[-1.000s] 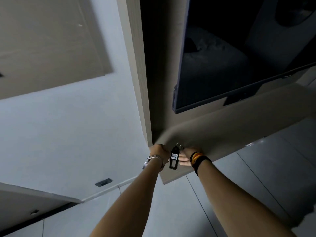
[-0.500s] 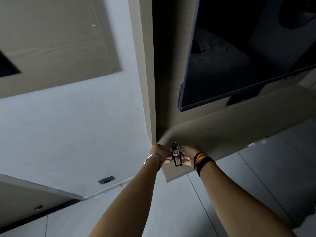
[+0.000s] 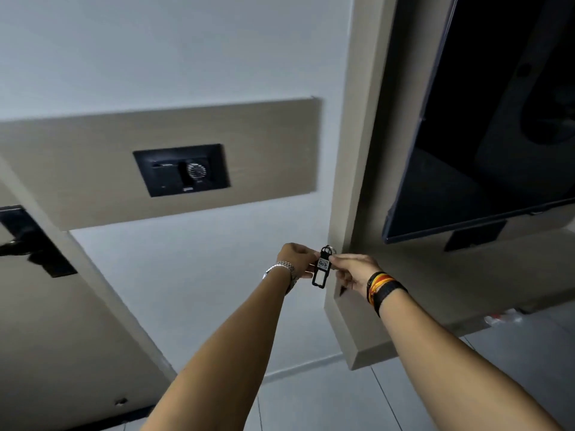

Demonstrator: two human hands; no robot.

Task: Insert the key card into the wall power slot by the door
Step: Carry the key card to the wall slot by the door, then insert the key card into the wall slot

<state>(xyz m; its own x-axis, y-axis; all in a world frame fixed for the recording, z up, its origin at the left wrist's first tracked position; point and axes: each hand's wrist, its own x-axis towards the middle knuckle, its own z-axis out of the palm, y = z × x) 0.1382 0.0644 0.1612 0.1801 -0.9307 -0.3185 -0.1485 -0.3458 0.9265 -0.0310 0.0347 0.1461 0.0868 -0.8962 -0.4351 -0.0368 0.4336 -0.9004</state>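
Observation:
A small black key card tag (image 3: 321, 269) with a white label reading 407 hangs upright between both hands at mid frame. My left hand (image 3: 297, 257), with a metal watch on the wrist, pinches its left side. My right hand (image 3: 354, 269), with coloured bands on the wrist, pinches its right side. The black wall power slot panel (image 3: 181, 170) sits on a beige wood plate (image 3: 267, 150) up and to the left, well apart from the tag. A slot and a round dial show on the panel.
A door (image 3: 46, 321) with a dark lock and handle (image 3: 28, 241) stands at the left. A wall-mounted dark TV screen (image 3: 485, 126) fills the upper right above a beige shelf (image 3: 435, 290). A vertical beige panel (image 3: 351, 150) lies right behind the hands. Grey floor tiles (image 3: 326, 399) lie below.
The view has swung left and up, so the wall power slot panel and the door lock have come into sight. Both hands stay on the key tag at about the same spot.

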